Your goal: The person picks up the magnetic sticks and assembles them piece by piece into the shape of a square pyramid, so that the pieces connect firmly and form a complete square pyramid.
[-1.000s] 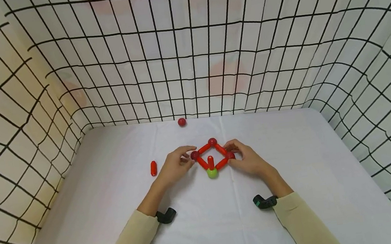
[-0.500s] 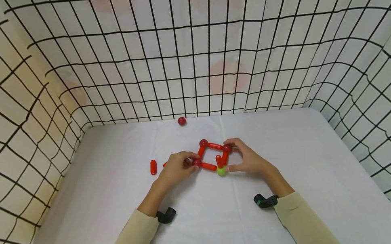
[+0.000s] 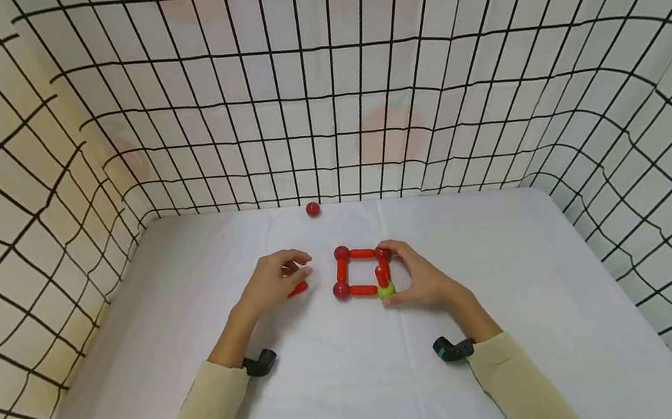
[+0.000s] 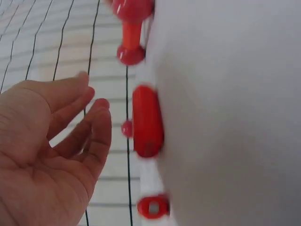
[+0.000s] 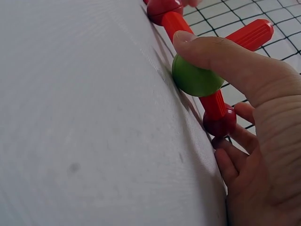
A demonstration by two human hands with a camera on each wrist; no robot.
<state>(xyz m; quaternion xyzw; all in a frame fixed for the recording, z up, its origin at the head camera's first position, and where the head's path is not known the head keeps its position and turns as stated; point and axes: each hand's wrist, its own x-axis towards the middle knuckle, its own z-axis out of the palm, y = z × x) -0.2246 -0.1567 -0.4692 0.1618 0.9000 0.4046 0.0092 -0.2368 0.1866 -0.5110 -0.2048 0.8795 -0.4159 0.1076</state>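
Note:
A square of red rods (image 3: 363, 290) joined by balls lies flat on the white cloth. Three corners are red balls (image 3: 341, 290), and the near right corner is a green ball (image 3: 386, 290) with an extra red rod (image 5: 251, 35) standing up from it. My right hand (image 3: 425, 277) grips the square's right side, thumb on the green ball, fingers around the far red ball (image 5: 220, 121). Left of the square, my left hand (image 3: 269, 280) is held with loosely bent fingers, nothing in its grasp. A loose red rod (image 4: 147, 121) lies right beside it.
At the back of the table sits a single red ball (image 3: 313, 209). A second loose rod (image 4: 154, 206) shows end-on in the left wrist view, hidden by the left hand from the head. Black wire mesh (image 3: 331, 95) encloses the back and sides.
The square has turned from a diamond pose to nearly straight, its green corner moving right. My left hand has let go of its corner ball and moved left to the loose rod.

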